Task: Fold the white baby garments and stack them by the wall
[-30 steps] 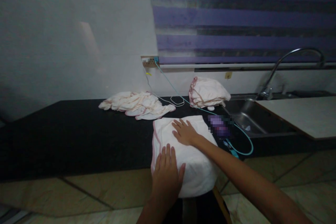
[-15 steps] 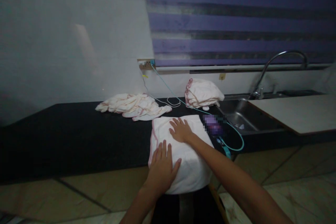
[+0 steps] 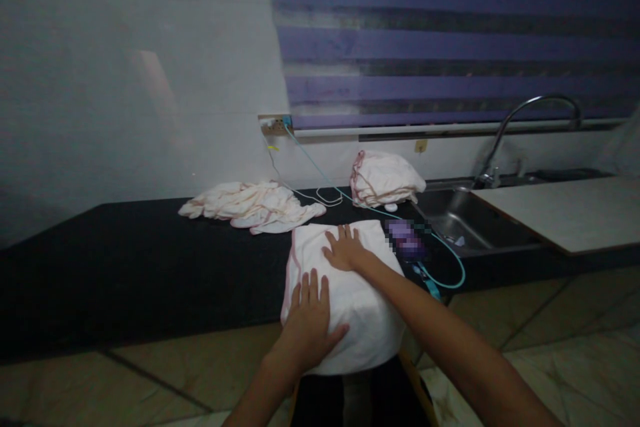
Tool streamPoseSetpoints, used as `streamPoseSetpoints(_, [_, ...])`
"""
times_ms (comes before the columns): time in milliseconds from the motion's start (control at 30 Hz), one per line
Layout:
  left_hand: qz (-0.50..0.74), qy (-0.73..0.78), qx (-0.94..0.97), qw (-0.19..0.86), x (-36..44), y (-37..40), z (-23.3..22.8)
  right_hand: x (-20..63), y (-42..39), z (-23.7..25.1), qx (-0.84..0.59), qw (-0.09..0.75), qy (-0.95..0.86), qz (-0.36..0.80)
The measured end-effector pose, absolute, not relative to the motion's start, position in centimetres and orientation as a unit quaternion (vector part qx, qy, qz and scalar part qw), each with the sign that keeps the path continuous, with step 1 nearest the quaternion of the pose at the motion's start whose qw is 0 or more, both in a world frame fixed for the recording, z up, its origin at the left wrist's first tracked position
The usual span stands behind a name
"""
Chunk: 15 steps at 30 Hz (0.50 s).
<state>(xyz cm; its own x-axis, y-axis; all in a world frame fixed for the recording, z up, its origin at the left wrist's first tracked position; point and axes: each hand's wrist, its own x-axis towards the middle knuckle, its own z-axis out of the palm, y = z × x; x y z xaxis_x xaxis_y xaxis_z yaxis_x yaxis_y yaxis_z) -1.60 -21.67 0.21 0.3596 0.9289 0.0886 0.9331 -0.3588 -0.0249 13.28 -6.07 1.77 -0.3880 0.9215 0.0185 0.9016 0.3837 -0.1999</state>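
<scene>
Black counter (image 3: 125,260) w/ sink (image 3: 465,217), purple blind (image 3: 450,40) behind; both hands flat, fingers spread, on white cloth (image 3: 367,313).

The single head-worn camera is looking forward and slightly down from the person's own height, standing close at the front edge of the long black stone countertop (image 3: 125,253). It is facing the pale wall (image 3: 125,80) and the purple striped roller blind (image 3: 450,33) straight ahead. The forearms are entering from the bottom edge, very near the lens. The steel sink with its curved tap (image 3: 525,127) is sitting off to the right, dim and probably a little farther back.
</scene>
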Motion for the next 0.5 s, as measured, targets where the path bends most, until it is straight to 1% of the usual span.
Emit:
streamPoseSetpoints(200, [-0.039, -0.569, -0.821, 0.037, -1.7, -21.5, 0.2, 13.7, -5.8, 1.6, -0.525, 0.071, -0.845, 0.069])
streamPoseSetpoints(300, [-0.033, -0.581, -0.813, 0.021, -1.4, -21.4, 0.7, 13.7, -5.2, 2.3, -0.507, 0.105, -0.852, 0.077])
streamPoseSetpoints(367, [-0.025, -0.593, -0.805, 0.010, -1.2, -21.5, 1.2, 13.7, -5.1, 3.6, -0.480, 0.174, -0.856, 0.077])
streamPoseSetpoints(500, [-0.010, -0.591, -0.806, -0.018, -0.9, -21.7, 1.8, 14.6, -8.4, 7.0, -0.378, 0.390, -0.832, 0.115])
